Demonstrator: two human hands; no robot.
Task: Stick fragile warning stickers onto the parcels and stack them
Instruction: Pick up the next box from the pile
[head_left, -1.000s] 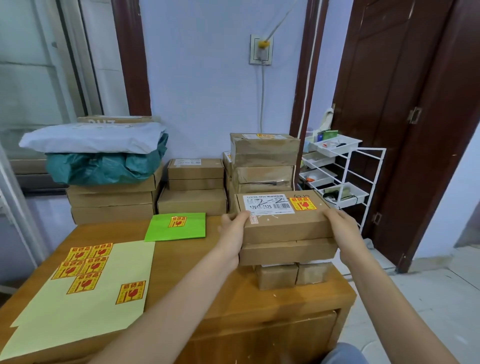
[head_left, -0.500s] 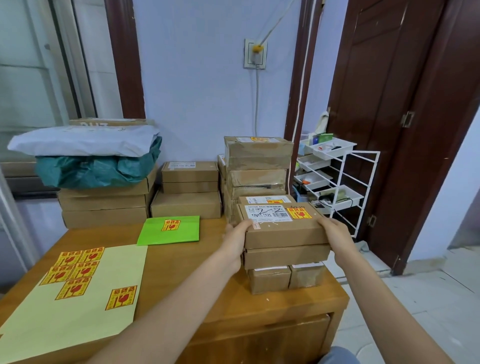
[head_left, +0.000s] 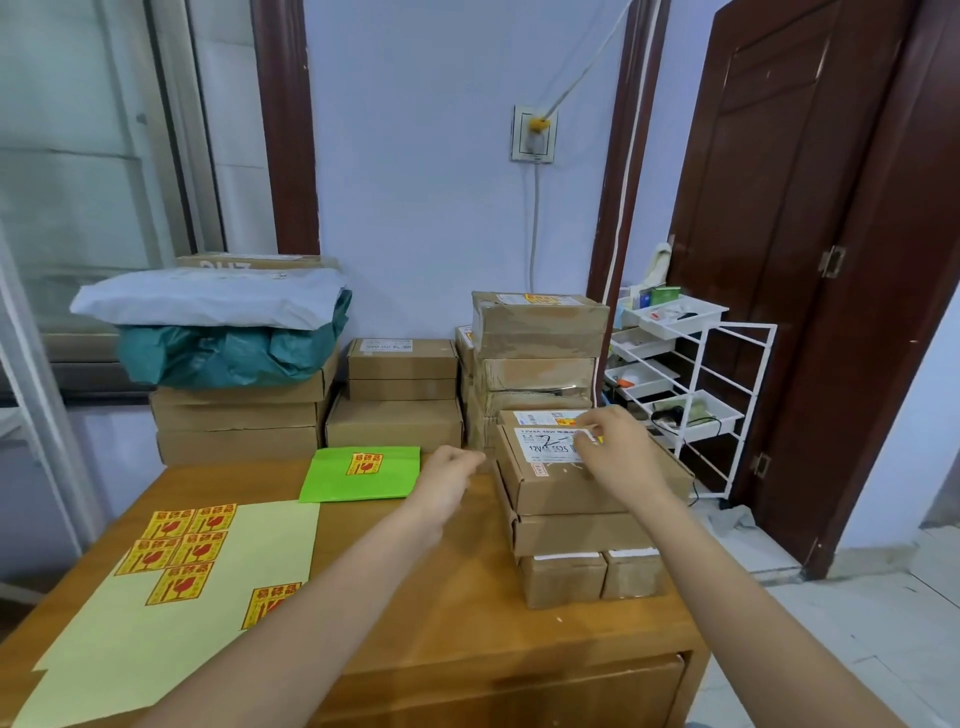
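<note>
A wooden table (head_left: 457, 639) fills the lower half of the frame. On its lower left lies a pale yellow backing sheet (head_left: 249, 551) carrying red-and-yellow fragile stickers (head_left: 179, 556). Right of centre stands a stack of brown cardboard parcels (head_left: 576, 535); the top brown cardboard parcel (head_left: 550, 488) bears a white shipping label (head_left: 550, 447). A bright green envelope (head_left: 363, 486) with one sticker lies at centre. The right hand (head_left: 618, 447) rests on the top parcel's upper face, fingers bent over the label; whether it pinches anything cannot be told. The left hand (head_left: 449, 478) hovers just left of the stack, fingers loosely curled, holding nothing.
</note>
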